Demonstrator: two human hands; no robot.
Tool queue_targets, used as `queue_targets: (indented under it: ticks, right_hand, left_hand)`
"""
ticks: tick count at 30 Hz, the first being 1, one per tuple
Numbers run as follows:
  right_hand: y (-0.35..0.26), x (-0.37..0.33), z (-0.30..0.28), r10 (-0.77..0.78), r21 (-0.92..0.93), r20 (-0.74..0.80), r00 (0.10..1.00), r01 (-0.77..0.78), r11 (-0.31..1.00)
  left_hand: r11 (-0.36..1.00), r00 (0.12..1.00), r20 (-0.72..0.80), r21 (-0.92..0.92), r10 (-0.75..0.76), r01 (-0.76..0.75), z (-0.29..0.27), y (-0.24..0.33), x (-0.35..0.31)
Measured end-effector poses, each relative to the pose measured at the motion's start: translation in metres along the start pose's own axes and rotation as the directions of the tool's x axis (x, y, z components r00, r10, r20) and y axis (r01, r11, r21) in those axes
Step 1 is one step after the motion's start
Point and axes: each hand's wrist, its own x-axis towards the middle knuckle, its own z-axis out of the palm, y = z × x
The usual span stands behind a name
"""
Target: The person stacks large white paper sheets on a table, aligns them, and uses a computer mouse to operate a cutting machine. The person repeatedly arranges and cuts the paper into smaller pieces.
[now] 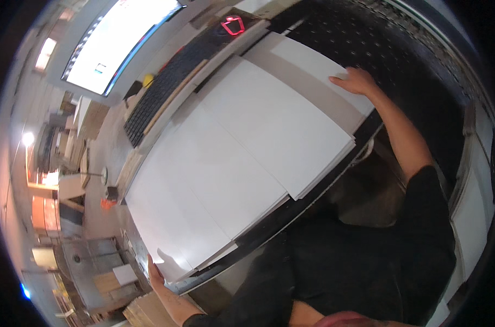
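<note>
Large white panels (pixel 220 158) lie side by side across a dark bench, in overlapping stacks with layered front edges. At their left end, my left hand (pixel 156 273) is at the edge of the leftmost panel (pixel 171 260), partly hidden by it, its fingers closed on that edge. My right hand (pixel 358 83) is at the far right, holding the outer edge of another white panel (pixel 302 60), the thumb lying over its top face. A greyish shadowed strip shows between this panel and the stack beside it.
A raised ledge (pixel 193 82) borders the panels at the back, with a black keyboard (pixel 174 90) and a bright monitor (pixel 119 41) beyond. A dark studded surface (pixel 389 60) extends right. Boards (pixel 471 201) stand at the far right; a grey table (pixel 89 267) is at lower left.
</note>
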Motion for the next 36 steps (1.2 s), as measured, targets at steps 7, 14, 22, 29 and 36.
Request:
queue_targets:
  ticks: [7, 14, 22, 29, 36]
  right_hand:
    - [-0.006, 0.006, 0.012, -0.085, 0.120, -0.015, 0.996, 0.086, 0.989]
    - [-0.052, -0.031, 0.024, -0.623, 0.947, 0.012, 0.782, 0.191, 0.259]
    - [-0.106, -0.076, 0.032, -0.750, 0.999, 0.043, 0.659, -0.005, 0.052]
    - [-0.106, -0.071, 0.041, -0.722, 0.993, 0.076, 0.688, 0.011, 0.116]
    - [-0.097, -0.058, 0.041, -0.730, 0.994, 0.101, 0.676, -0.040, 0.101]
  left_hand:
    - [0.970, 0.951, -0.306, 0.211, -0.052, 0.121, 0.020, 0.003, -0.024]
    - [0.996, 0.970, -0.243, 0.087, 0.010, 0.011, 0.019, -0.013, -0.019]
    - [0.995, 0.973, -0.221, 0.096, 0.063, -0.043, 0.041, 0.005, -0.055]
    - [0.996, 0.972, -0.233, 0.085, 0.017, 0.003, 0.035, 0.003, -0.042]
    - [0.978, 0.969, -0.240, 0.208, 0.054, -0.003, 0.038, 0.007, -0.050]
